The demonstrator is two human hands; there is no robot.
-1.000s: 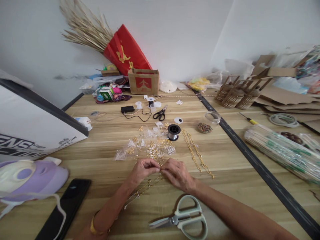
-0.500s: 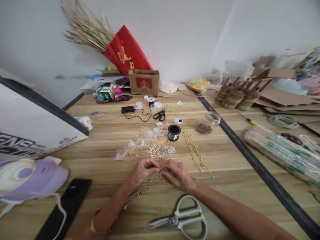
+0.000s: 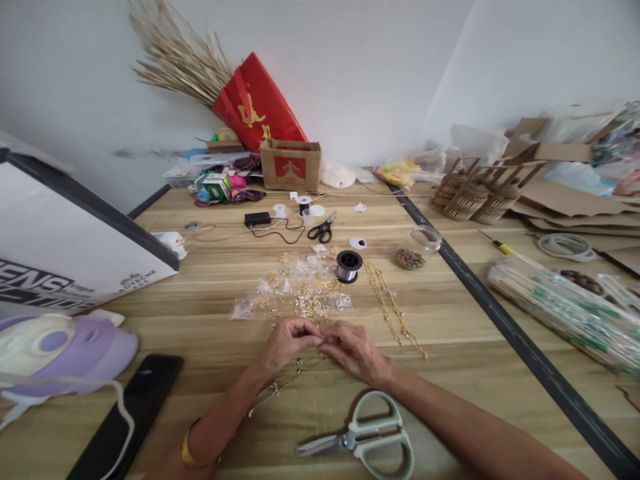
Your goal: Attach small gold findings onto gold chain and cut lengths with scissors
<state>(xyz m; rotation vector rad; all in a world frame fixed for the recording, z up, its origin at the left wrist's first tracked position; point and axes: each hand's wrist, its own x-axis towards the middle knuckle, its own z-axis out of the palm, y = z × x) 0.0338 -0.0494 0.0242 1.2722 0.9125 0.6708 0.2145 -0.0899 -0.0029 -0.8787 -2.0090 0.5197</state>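
My left hand (image 3: pixel 291 341) and my right hand (image 3: pixel 354 348) meet fingertip to fingertip over the wooden table, both closed in a pinch. From between them a thin gold chain with small beads (image 3: pixel 287 381) trails down to the left, beneath my left hand and wrist. The exact bit at the fingertips is too small to make out. Just beyond my hands lies a spread of gold and clear beads (image 3: pixel 311 298) with small plastic bags. A second gold chain (image 3: pixel 387 300) is laid out to the right, beside a black spool of clear thread (image 3: pixel 349 267).
Pale green scissors (image 3: pixel 375 437) lie open close below my right forearm. A black phone (image 3: pixel 127 413) and a purple-white device (image 3: pixel 70 357) with a cable are at left. Farther back are black scissors (image 3: pixel 323 229) and a clear jar of beads (image 3: pixel 411 257). Bundled wrapped sticks (image 3: pixel 560 307) lie at right.
The camera view has shifted very slightly. My hands keep the same pinch at nearly the same spot, and the chain hangs as before.
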